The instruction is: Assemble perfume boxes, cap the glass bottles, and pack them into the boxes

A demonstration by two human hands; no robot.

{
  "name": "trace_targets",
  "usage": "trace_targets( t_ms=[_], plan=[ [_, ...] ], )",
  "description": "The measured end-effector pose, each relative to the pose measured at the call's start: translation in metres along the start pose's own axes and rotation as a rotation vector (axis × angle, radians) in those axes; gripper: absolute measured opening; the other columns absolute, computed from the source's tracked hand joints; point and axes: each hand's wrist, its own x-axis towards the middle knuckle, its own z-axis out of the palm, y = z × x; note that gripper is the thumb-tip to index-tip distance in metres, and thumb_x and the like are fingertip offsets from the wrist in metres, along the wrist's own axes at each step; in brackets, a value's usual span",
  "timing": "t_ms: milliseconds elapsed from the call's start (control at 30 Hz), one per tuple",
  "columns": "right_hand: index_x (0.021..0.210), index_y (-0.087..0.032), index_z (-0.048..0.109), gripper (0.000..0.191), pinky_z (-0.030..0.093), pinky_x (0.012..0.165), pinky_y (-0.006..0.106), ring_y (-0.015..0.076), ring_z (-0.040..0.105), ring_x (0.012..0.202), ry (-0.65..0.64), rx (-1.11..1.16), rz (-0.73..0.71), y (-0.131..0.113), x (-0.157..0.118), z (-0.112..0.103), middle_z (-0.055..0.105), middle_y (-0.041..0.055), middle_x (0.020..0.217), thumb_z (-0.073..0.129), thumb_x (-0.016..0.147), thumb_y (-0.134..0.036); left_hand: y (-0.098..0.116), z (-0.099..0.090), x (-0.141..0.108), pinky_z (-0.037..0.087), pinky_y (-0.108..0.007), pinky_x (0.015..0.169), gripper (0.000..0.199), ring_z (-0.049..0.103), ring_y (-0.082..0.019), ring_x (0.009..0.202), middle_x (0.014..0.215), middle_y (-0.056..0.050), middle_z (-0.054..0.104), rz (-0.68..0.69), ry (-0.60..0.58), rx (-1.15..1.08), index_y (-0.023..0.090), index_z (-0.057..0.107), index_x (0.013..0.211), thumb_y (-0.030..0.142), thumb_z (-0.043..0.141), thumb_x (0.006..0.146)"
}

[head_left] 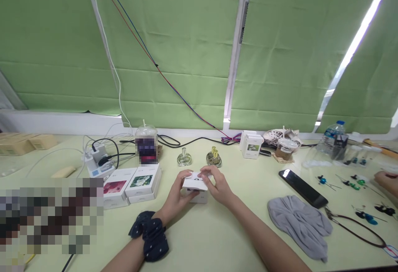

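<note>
A small white cardboard box (pixel 199 197) is held between my two hands at the middle of the table, its lid flap lifted toward me. My left hand (pixel 178 195) grips the box's left side, the thumb low on the front and the fingers behind. On the right, my right hand (pixel 220 185) pinches the top edge, thumb and fingers closed on the card. What lies inside the box is mostly hidden. Just beyond my hands stand a clear glass perfume bottle (pixel 184 159) with a silvery neck and glass perfume bottles with gold necks (pixel 214 153).
White boxes with flower pictures (pixel 144 180) lie at left, beside a power strip (pixel 98 166) with cables. More white boxes (pixel 251 145) stand at back right. A black phone (pixel 303 189), grey cloth (pixel 298 222) and cord loop (pixel 357 222) lie right. Another person's hand (pixel 387 183) shows far right.
</note>
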Motion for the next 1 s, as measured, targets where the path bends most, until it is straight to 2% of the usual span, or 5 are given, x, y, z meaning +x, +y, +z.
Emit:
trace_targets(
  t_ms=[200, 367, 667, 867, 1000],
  plan=[
    [0.100, -0.021, 0.056, 0.014, 0.047, 0.075, 0.035, 0.0205, 0.054, 0.087, 0.175, -0.087, -0.089, -0.002, -0.001, 0.004, 0.063, 0.0072, 0.092, 0.051, 0.088, -0.019, 0.001, -0.003, 0.003, 0.045, -0.040, 0.093, 0.038, 0.055, -0.024, 0.112, 0.114, -0.008, 0.054, 0.061, -0.017, 0.083, 0.023, 0.049, 0.105, 0.023, 0.071, 0.074],
    [0.103, -0.021, 0.054, 0.016, 0.051, 0.071, 0.032, 0.0172, 0.060, 0.081, 0.380, 0.132, 0.015, -0.004, -0.002, 0.008, 0.059, 0.0073, 0.096, 0.053, 0.088, -0.022, -0.001, -0.002, 0.001, 0.048, -0.036, 0.088, 0.040, 0.056, -0.023, 0.110, 0.115, -0.007, 0.054, 0.011, -0.017, 0.090, 0.024, 0.049, 0.103, 0.020, 0.072, 0.071],
    [0.097, -0.021, 0.064, 0.022, 0.049, 0.084, 0.036, 0.0204, 0.062, 0.091, 0.174, 0.120, -0.079, -0.004, -0.007, 0.008, 0.069, 0.0065, 0.088, 0.045, 0.093, -0.032, 0.002, -0.003, 0.002, 0.047, -0.039, 0.090, 0.037, 0.057, -0.024, 0.108, 0.109, -0.007, 0.058, 0.019, 0.006, 0.093, 0.022, 0.052, 0.102, 0.023, 0.072, 0.070],
    [0.108, -0.020, 0.059, 0.022, 0.051, 0.079, 0.032, 0.0177, 0.065, 0.081, 0.238, 0.172, 0.099, -0.007, -0.006, 0.013, 0.068, 0.0046, 0.084, 0.053, 0.089, -0.032, 0.012, -0.003, 0.004, 0.049, -0.035, 0.085, 0.034, 0.058, -0.021, 0.101, 0.106, -0.006, 0.060, -0.067, -0.036, 0.074, 0.022, 0.052, 0.108, 0.029, 0.067, 0.078],
    [0.095, -0.020, 0.064, 0.022, 0.051, 0.071, 0.029, 0.0169, 0.062, 0.079, 0.250, 0.251, 0.190, -0.010, -0.005, 0.013, 0.067, 0.0055, 0.085, 0.050, 0.091, -0.036, 0.016, -0.005, 0.003, 0.051, -0.031, 0.075, 0.021, 0.061, -0.018, 0.084, 0.090, -0.003, 0.063, -0.133, -0.020, 0.080, 0.020, 0.055, 0.098, 0.034, 0.059, 0.084]
  ],
)
